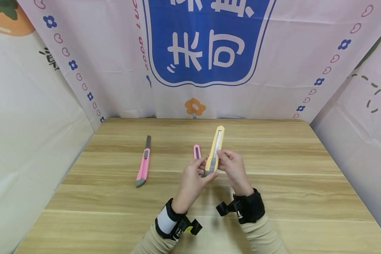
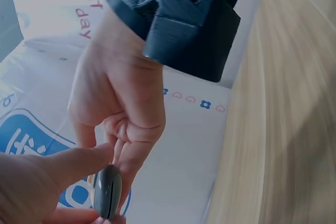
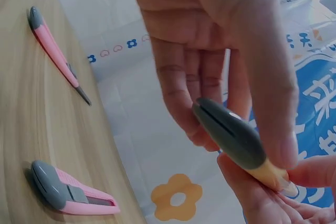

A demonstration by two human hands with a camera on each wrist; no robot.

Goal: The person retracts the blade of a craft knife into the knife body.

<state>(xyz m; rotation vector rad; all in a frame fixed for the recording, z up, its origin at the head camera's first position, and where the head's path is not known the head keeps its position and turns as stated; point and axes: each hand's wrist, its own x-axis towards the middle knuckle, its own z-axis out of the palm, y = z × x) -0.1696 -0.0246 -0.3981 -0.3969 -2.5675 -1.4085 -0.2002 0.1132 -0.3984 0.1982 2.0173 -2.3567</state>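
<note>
A yellow utility knife with a grey end cap is held upright between both hands over the table, blade tucked inside its body. My left hand grips the lower end, thumb across the grey cap, which shows close up in the right wrist view. From the other side, my right hand pinches the body with thumb and fingers. Behind the left fingers lies a pink utility knife, partly hidden in the head view. In the right wrist view this pink knife shows its grey end and slider.
Another pink utility knife lies at the left of the wooden table, its dark blade extended toward the back. A printed cloth hangs along the table's back edge, with white cloth at both sides.
</note>
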